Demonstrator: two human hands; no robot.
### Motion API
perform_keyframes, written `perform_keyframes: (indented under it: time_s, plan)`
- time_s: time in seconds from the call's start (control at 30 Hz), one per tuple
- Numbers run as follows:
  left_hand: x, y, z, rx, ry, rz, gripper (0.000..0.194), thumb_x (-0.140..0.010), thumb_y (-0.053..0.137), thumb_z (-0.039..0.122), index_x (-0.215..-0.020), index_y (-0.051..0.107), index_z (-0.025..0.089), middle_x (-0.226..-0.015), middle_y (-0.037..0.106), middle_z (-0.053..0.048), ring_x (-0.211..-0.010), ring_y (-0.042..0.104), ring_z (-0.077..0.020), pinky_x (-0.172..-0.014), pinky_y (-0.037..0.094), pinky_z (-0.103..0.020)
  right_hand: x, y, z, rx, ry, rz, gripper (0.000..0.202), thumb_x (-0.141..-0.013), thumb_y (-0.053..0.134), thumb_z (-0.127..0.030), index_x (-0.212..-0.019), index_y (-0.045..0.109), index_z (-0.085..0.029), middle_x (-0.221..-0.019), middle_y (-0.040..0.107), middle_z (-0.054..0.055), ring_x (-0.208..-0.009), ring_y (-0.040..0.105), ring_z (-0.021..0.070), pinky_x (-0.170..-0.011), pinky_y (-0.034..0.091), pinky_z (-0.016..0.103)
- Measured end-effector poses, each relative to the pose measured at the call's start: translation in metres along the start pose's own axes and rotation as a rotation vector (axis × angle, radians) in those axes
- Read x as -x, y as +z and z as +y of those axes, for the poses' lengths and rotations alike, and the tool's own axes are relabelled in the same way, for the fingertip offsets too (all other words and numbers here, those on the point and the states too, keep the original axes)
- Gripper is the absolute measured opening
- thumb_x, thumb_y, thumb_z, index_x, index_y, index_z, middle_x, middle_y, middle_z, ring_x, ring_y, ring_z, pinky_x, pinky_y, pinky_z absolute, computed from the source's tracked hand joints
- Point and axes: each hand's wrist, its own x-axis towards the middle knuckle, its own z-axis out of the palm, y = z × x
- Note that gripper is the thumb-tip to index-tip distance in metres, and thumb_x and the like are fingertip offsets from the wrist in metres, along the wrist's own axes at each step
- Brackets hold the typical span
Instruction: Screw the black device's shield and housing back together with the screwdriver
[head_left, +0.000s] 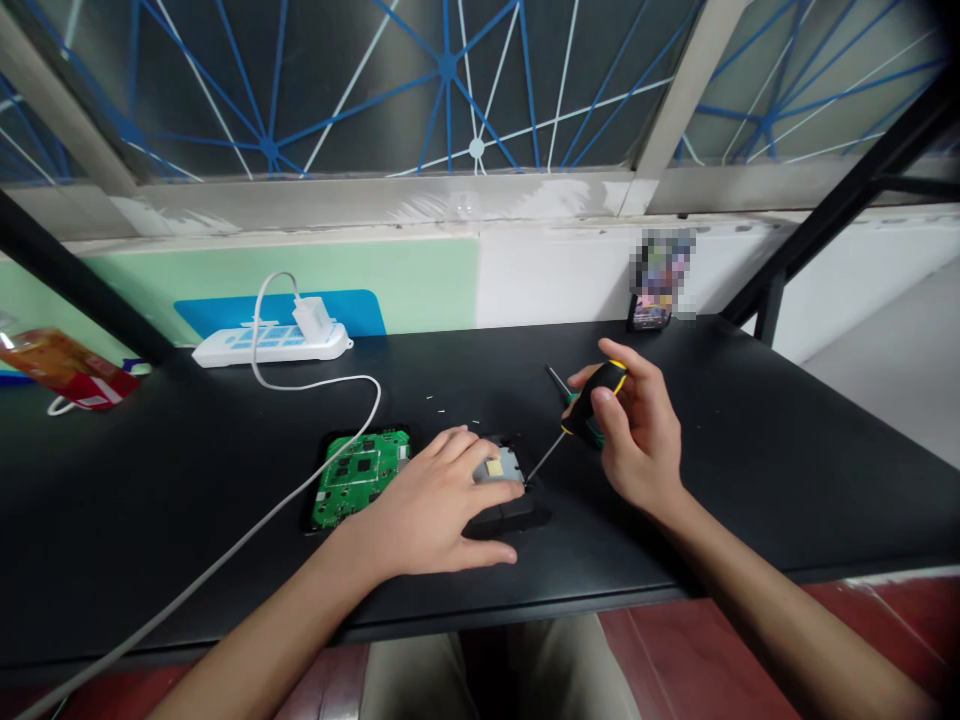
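My right hand (637, 430) grips a black and yellow screwdriver (595, 393), tilted so that its shaft slants down to the left. Its tip meets the right edge of a black device housing (517, 520) that has a grey metal plate (510, 462) and a pale yellow pad on it. Across that housing lies my left hand (442, 500), fingers stretched out, covering much of it. Left of my hand, a green circuit board (364, 470) sits in a black frame, partly behind my wrist. A second screwdriver (555, 378) with a green handle lies partly hidden behind my right hand.
A white power strip (281, 345) with a plugged-in charger (311, 318) stands at the back. Its white cable (247, 545) runs over the circuit board to the front left. A phone (656, 285) leans on the wall; a red and orange packet (71, 370) lies far left.
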Motion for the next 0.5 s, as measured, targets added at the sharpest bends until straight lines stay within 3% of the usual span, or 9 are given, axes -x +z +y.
perform_keyframes:
  time_s: [0.27,0.5]
  plan:
    - [-0.0003,-0.0019,0.0009,0.019,-0.014,-0.006,0.042,-0.091,0.066,0.052,-0.125,0.067,0.027,-0.121,0.058,-0.011,-0.119,0.049,-0.0321,-0.105,0.041,-0.050,0.0046,0.0025,-0.0051,-0.107,-0.150,-0.027,0.044,-0.097,0.054,-0.027,-0.140,0.049,-0.036,-0.105,0.064,0.003,-0.071,0.065,0.0156,-0.062,0.056,0.035]
    - [0.0001,-0.0008,0.0020,0.022,-0.040,-0.014,0.043,-0.090,0.069,0.051,-0.124,0.066,0.025,-0.123,0.057,-0.011,-0.120,0.049,-0.0320,-0.106,0.040,-0.049,0.0038,0.0009,-0.0078,-0.069,-0.171,-0.067,0.044,-0.097,0.053,-0.028,-0.139,0.049,-0.039,-0.103,0.065,0.004,-0.071,0.064,0.0182,-0.062,0.057,0.038]
